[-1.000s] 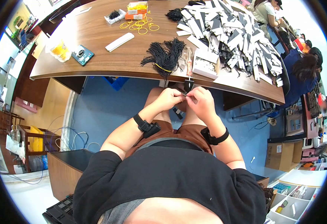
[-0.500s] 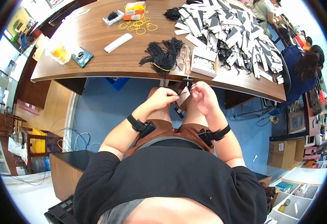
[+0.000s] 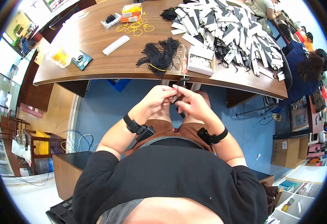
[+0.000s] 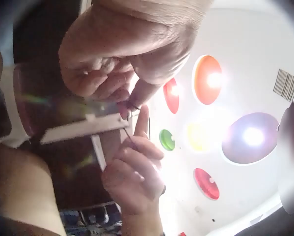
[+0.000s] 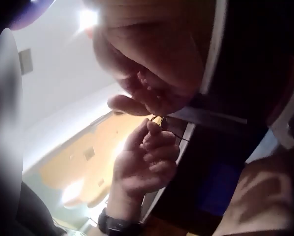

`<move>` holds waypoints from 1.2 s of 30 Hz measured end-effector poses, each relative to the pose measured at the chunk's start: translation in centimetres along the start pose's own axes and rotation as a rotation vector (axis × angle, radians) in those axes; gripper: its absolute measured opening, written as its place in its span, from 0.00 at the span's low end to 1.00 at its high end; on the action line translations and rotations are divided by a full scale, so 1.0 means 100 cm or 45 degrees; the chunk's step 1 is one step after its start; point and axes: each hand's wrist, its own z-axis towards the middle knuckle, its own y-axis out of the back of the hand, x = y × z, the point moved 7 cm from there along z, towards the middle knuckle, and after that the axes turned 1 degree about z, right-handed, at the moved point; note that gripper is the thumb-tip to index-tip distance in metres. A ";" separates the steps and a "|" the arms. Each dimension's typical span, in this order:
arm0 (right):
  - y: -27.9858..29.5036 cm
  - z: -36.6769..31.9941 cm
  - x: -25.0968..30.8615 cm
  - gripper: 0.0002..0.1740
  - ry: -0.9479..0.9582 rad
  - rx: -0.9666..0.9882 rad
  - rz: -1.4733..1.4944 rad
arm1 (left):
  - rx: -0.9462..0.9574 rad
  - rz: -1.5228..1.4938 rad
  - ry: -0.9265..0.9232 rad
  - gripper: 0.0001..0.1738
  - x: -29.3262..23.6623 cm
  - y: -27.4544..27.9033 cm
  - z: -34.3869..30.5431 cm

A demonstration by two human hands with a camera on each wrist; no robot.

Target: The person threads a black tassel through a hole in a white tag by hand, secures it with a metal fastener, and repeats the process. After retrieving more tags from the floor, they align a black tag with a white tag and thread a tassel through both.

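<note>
My left hand point(image 3: 159, 99) and right hand point(image 3: 194, 103) meet in front of the table edge, above the lap. A flat white tag point(image 4: 83, 129) with a hole near one end hangs between them. A thin black cord point(image 4: 128, 132) runs from that end to the right fingers. The left thumb and finger pinch a small loop of the cord at their tips, seen in both wrist views. The right index finger stretches toward the left fingertips while the other fingers curl in by the cord. In the head view, the hands partly hide the tag.
On the table point(image 3: 92, 69) lie a bundle of black cords point(image 3: 157, 56), a white box of small parts point(image 3: 201, 61), a tool with an orange handle point(image 3: 184, 65), a large heap of black and white tags point(image 3: 223, 33) and yellow rubber bands point(image 3: 135, 27).
Half a second ago the hands were apart, with the white tag showing between them. Now they are back together, a little further left, and the right index finger reaches to the left fingertips.
</note>
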 end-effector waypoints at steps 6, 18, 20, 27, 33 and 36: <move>0.002 -0.018 0.049 0.12 0.665 -0.546 -0.990 | 0.066 -0.084 -0.065 0.08 0.000 -0.015 0.000; 0.027 -0.025 0.070 0.09 0.141 -0.043 0.163 | 0.332 1.024 -0.898 0.13 -0.041 -0.058 -0.020; 0.044 -0.035 0.100 0.06 0.727 -0.518 -0.817 | 0.379 0.467 -0.386 0.08 -0.025 -0.052 -0.015; 0.080 -0.024 0.049 0.10 0.474 -0.622 0.494 | 0.276 0.767 -0.224 0.12 -0.019 -0.048 -0.018; 0.024 -0.020 0.054 0.08 0.035 -0.135 -0.558 | 0.049 1.034 -0.274 0.13 -0.045 -0.057 -0.034; 0.024 -0.012 0.062 0.07 0.368 -0.017 -0.692 | -0.032 1.234 -0.614 0.10 -0.058 -0.039 -0.026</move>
